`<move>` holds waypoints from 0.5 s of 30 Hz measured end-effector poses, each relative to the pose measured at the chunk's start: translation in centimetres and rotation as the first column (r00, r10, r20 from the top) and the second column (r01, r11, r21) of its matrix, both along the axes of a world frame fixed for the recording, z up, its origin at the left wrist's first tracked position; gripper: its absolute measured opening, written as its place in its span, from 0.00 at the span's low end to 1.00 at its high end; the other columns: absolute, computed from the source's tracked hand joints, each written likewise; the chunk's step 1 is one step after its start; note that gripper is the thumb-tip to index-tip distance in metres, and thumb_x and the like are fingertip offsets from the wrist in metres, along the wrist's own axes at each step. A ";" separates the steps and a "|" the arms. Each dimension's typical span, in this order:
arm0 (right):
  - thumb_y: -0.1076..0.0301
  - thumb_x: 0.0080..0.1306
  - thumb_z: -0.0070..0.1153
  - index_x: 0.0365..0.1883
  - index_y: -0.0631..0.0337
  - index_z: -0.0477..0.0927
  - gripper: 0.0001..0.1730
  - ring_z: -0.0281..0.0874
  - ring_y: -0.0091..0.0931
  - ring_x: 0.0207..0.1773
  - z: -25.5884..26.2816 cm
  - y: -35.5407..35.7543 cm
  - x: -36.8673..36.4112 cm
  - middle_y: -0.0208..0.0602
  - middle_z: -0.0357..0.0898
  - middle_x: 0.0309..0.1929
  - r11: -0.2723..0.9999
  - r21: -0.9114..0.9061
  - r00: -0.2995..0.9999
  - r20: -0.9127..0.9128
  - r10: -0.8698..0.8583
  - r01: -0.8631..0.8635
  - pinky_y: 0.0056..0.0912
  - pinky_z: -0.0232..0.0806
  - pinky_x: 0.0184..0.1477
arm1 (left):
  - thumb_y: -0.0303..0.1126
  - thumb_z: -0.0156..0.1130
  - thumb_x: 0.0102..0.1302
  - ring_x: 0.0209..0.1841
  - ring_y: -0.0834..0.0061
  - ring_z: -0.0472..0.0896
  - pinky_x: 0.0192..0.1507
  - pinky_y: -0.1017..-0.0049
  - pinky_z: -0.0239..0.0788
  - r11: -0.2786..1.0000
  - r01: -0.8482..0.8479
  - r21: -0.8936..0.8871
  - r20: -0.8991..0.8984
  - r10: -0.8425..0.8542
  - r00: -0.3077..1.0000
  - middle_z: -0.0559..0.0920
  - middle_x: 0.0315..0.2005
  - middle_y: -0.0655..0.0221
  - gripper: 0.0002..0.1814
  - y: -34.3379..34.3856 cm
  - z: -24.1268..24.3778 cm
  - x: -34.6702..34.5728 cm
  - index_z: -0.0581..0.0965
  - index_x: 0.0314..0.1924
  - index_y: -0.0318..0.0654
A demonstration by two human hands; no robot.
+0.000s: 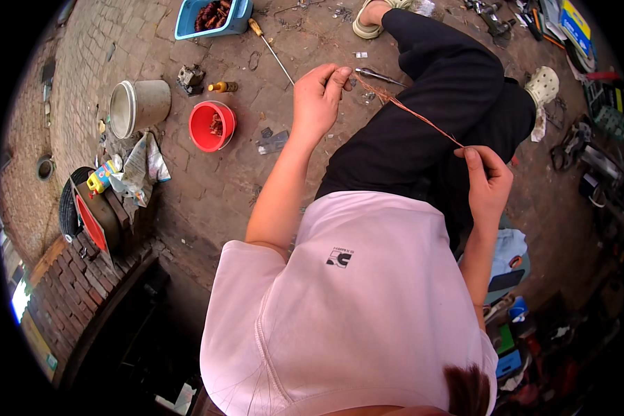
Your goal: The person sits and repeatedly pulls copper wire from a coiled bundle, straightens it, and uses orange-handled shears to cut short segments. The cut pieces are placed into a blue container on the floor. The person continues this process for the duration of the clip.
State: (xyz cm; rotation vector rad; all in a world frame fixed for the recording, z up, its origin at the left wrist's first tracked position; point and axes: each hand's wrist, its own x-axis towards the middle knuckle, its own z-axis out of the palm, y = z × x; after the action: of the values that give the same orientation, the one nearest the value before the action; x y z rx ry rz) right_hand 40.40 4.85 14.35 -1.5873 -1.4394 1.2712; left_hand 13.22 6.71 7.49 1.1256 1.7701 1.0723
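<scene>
A thin bundle of copper wire (413, 112) stretches in front of my black trousers, slanting between my two hands. My left hand (320, 96) pinches its upper end, where the strands look loose and frayed. At its lower end, the bundle is twisted tight and held between the thumb and fingers of my right hand (484, 171). Beyond the wire, a dark-handled pointed tool (378, 77) lies on the ground beside my leg. Left of it is a screwdriver (271, 49) with a yellowish handle and a long shaft, its tip end near my left hand.
On the paved ground at left stand a red bucket (195, 127) with copper scraps, a pale bucket (153, 101) on its side and a small yellow bottle (222, 87). A blue basin (239, 21) holds coiled copper windings. Tools and parts (598, 156) clutter the right.
</scene>
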 end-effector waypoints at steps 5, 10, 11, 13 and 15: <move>0.72 0.65 0.56 0.32 0.68 0.81 0.07 0.62 0.10 0.25 -0.4 -0.5 1.6 0.24 0.78 0.26 0.998 0.025 0.998 0.035 0.051 -0.052 0.13 0.54 0.27 | 0.40 0.56 0.69 0.23 0.86 0.66 0.27 0.82 0.58 0.982 0.052 0.184 -0.220 -0.010 0.976 0.71 0.18 0.75 0.19 0.3 0.3 -1.1 0.74 0.25 0.33; 0.71 0.65 0.56 0.30 0.68 0.80 0.08 0.64 0.11 0.26 -0.5 -0.8 3.3 0.25 0.78 0.26 0.998 0.024 0.997 0.055 0.052 -0.053 0.14 0.55 0.28 | 0.41 0.56 0.70 0.22 0.87 0.63 0.25 0.83 0.55 0.979 -0.068 0.194 -0.122 0.093 0.988 0.72 0.19 0.77 0.19 1.0 -1.1 -2.5 0.75 0.25 0.34; 0.70 0.65 0.57 0.30 0.68 0.80 0.08 0.64 0.12 0.26 -0.7 -0.8 3.8 0.25 0.78 0.26 0.998 0.007 0.996 0.068 0.057 -0.058 0.14 0.56 0.28 | 0.41 0.56 0.70 0.22 0.87 0.63 0.24 0.83 0.55 0.982 -0.083 0.171 -0.091 0.100 0.991 0.72 0.19 0.78 0.19 1.0 -1.2 -2.5 0.75 0.26 0.34; 0.69 0.65 0.57 0.29 0.68 0.80 0.09 0.65 0.12 0.27 -0.8 -0.6 4.4 0.25 0.78 0.25 0.999 -0.002 0.996 0.081 0.048 -0.048 0.15 0.56 0.29 | 0.38 0.56 0.69 0.21 0.86 0.65 0.23 0.82 0.57 0.990 -0.122 0.074 0.224 0.103 0.969 0.72 0.18 0.75 0.17 1.2 -0.8 -2.1 0.74 0.25 0.34; 0.69 0.65 0.57 0.29 0.68 0.79 0.10 0.64 0.12 0.27 -0.6 -0.2 4.8 0.25 0.77 0.25 1.000 0.010 0.997 0.077 0.018 -0.019 0.15 0.57 0.30 | 0.37 0.56 0.69 0.20 0.86 0.66 0.21 0.82 0.57 0.989 -0.145 0.028 0.446 0.117 0.887 0.72 0.18 0.75 0.16 1.3 -0.6 -1.8 0.74 0.25 0.34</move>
State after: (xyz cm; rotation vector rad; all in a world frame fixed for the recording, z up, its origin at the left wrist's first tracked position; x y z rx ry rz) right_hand 45.15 4.67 13.79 -1.6355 -1.5089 1.2233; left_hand 11.45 8.04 6.91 0.7237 1.4684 1.3508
